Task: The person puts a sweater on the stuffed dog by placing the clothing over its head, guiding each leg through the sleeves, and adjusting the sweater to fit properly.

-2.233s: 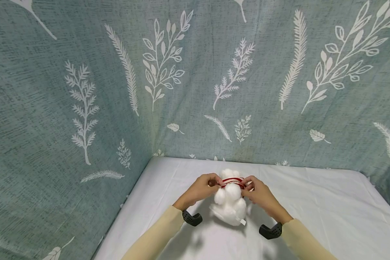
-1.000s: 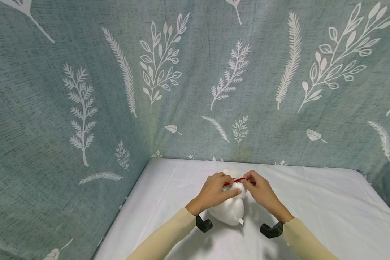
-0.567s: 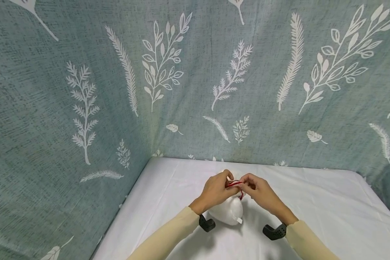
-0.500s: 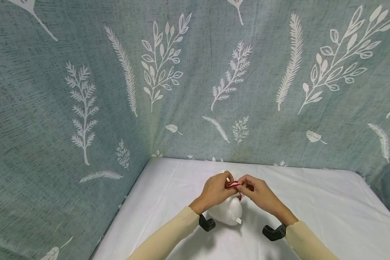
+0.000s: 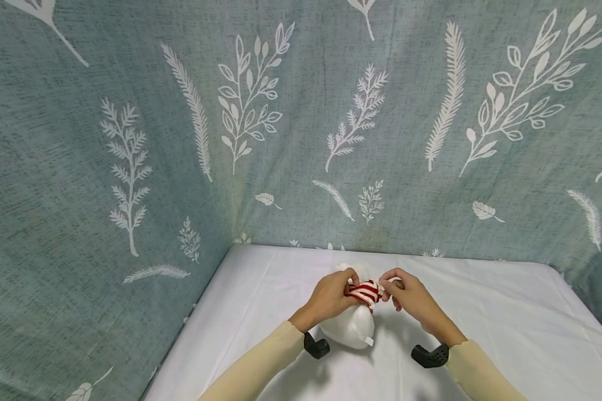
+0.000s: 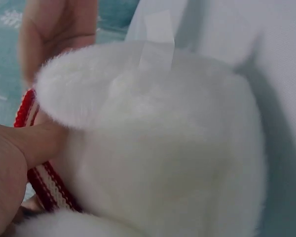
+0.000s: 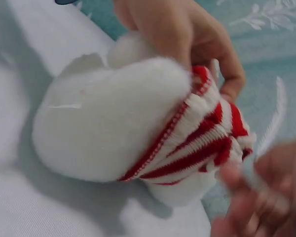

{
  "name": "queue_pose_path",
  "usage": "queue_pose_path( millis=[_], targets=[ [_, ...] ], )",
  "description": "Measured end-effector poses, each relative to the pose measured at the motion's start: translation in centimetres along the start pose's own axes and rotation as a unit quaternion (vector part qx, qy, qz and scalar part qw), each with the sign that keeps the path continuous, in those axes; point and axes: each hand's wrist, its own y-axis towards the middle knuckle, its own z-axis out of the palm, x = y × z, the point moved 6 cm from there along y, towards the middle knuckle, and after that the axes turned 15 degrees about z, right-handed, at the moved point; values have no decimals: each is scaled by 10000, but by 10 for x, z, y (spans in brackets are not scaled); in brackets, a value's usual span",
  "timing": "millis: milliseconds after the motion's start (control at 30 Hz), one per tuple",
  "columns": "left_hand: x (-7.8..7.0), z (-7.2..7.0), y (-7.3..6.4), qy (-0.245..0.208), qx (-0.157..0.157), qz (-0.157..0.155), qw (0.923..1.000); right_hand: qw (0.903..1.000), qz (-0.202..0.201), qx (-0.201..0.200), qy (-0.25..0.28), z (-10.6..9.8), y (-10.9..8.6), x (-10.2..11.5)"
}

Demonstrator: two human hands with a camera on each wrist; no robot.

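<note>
A white plush toy (image 5: 353, 328) lies on the white cloth, with a small white tag (image 5: 369, 341) at its near end. Around its middle sits a red-and-white striped knitted garment (image 7: 192, 143), bunched and creased towards the right. My left hand (image 5: 328, 298) grips the garment's left side, its thumb tucked against the plush under the trim in the left wrist view. At the garment's right end, my right hand (image 5: 411, 298) pinches the knit between thumb and fingertips; these fingers are blurred in the right wrist view. The toy's far end is partly hidden behind my left hand.
The white cloth (image 5: 481, 312) covers a flat surface around the toy. A blue-green leaf-patterned curtain (image 5: 301, 122) stands behind it and along the left side. Each wrist wears a black camera mount, one beside the left sleeve (image 5: 261, 356).
The garment, earlier a narrow folded red band across the toy, is now spread wider with its stripes showing. My right hand has drawn slightly right and my left hand has pulled nearer the garment's left side.
</note>
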Motion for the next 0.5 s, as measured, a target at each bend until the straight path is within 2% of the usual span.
queue_pose_path(
  millis=[100, 267, 400, 500],
  targets=[
    [0, 1, -1, -64, 11, 139, 9999, 9991, 376, -141, 152, -6, 3, -12],
    [-3, 3, 0, 111, -2, 430, 9990, 9995, 183, 249, 66, -5, 6, -15],
    [-6, 2, 2, 326, 31, 546, 9980, 9994, 34, 273, -195, -8, 7, -10],
    [-8, 2, 3, 440, 59, 600, 9972, 9989, 82, 297, -356, -10, 8, -10]
  ],
)
